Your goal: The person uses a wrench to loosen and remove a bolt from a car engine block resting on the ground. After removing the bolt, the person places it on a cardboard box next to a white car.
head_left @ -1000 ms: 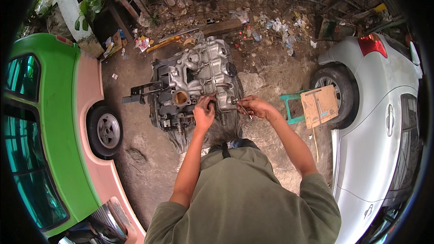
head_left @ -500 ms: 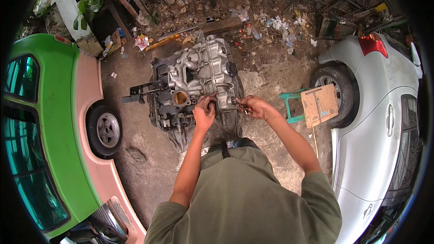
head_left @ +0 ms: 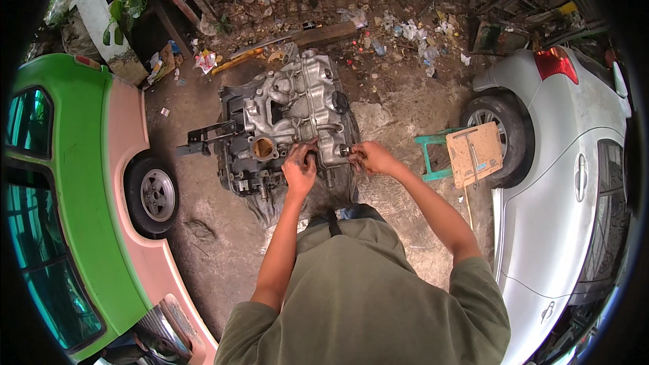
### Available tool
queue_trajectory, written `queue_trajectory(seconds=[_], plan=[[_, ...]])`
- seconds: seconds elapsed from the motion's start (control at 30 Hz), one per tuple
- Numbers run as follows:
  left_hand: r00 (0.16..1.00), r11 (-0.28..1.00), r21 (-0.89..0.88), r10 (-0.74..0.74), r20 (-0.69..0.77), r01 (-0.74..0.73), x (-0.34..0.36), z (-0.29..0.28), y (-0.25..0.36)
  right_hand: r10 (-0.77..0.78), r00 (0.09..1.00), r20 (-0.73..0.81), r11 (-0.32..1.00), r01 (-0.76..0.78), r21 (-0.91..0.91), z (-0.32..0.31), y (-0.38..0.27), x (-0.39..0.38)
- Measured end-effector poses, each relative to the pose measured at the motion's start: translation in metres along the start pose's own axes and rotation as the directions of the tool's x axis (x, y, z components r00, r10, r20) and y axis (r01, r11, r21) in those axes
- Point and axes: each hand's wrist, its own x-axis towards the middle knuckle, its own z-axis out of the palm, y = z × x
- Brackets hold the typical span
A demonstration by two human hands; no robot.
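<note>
A greasy engine (head_left: 280, 118) with a silver valve cover (head_left: 312, 94) sits in front of me on the ground. My left hand (head_left: 299, 165) rests at the cover's near left side, its fingers curled in and pressed together. What lies under those fingertips, if anything, is too small to make out. At the cover's near right corner, my right hand (head_left: 373, 159) pinches at a small dark fitting (head_left: 346, 151) that sticks out there. Left of my left hand is a round opening (head_left: 263, 148) with a tan inside. A black cap (head_left: 341, 101) sits farther up the cover.
A green and pink car (head_left: 125, 182) stands on the left and a silver car (head_left: 541, 182) on the right. Beside the silver car's wheel is a green stool (head_left: 433, 157) with a brown board (head_left: 475, 152) and a metal rod. Litter and a wooden beam (head_left: 326, 34) lie beyond the engine.
The whole view has shifted slightly, so the engine appears a little to the left. Both hands stay at the same spots on the engine, with the right-hand fingers a little differently bent.
</note>
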Motion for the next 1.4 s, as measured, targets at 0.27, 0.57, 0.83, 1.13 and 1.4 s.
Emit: queue_trajectory(seconds=[0.27,0.57,0.83,1.13,1.4], plan=[[0.998,0.998,0.013,0.058,-0.022,-0.057,0.002,0.000,-0.001,-0.496,0.828,-0.261,0.730,0.235,-0.642,0.002,0.021,-0.004],[0.997,0.998,-0.021,0.061,-0.038,-0.062,0.000,0.002,-0.004,-0.063,0.975,-0.211,0.977,0.103,0.185,0.003,0.025,-0.019],[0.999,1.000,-0.006,-0.029,0.015,0.029,-0.001,-0.002,0.000,0.098,0.991,0.089,0.788,-0.132,0.602,0.014,-0.003,-0.013],[1.000,0.999,-0.033,0.007,0.011,-0.006,-0.001,-0.001,-0.002,0.202,0.970,0.138,0.646,-0.238,0.726,0.009,0.007,0.003],[1.000,1.000,-0.008,0.013,-0.004,-0.013,-0.001,-0.001,-0.003,0.069,0.961,0.268,0.275,-0.276,0.921,0.028,0.026,-0.008]])
